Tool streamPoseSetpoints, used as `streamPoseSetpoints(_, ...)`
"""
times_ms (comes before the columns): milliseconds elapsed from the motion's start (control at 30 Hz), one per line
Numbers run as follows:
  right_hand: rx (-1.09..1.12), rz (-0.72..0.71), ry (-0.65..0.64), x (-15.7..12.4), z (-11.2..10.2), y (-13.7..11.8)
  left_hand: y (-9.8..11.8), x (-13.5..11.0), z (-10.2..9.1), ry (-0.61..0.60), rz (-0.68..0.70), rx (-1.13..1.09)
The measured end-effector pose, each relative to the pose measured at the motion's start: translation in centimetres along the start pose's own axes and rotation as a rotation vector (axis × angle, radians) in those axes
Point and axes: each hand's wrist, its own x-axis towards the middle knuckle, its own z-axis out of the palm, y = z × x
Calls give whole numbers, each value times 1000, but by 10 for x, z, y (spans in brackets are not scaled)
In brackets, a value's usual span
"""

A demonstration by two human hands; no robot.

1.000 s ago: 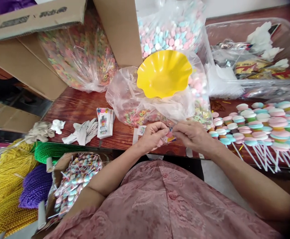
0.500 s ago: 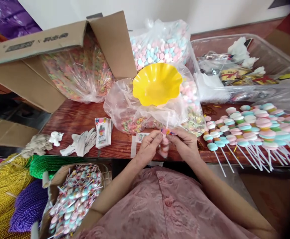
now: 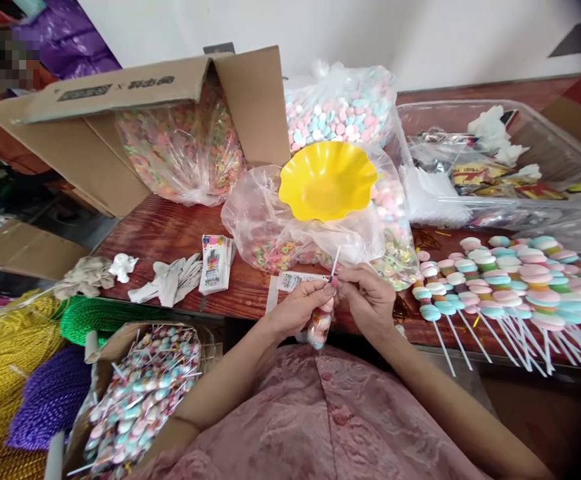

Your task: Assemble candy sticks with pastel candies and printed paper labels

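Both my hands meet at the near edge of a red-brown table. My left hand and my right hand pinch the top of a candy skewer wrapped in a clear sleeve. The stacked candies hang downward below my fingers, and the white stick pokes up above them. A small printed label lies on the table just beyond my left hand.
A yellow wavy bowl rests on clear bags of candy. Several finished skewers lie at the right. A cardboard box, a clear tray, white gloves, a sleeve pack and a box of wrapped skewers surround me.
The skewer has turned from lying sideways between my hands to hanging upright with the candies down and the stick up. The view has tilted upward.
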Motion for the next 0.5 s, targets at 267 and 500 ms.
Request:
streamPoseSetpoints(267, -518, -701, -638, 24, -37, -5, 2, -4, -22, -251, -162, 70)
streamPoseSetpoints(500, -517, -570, -672, -11, -24, -25, 12, -21, -36, -515, -228, 599)
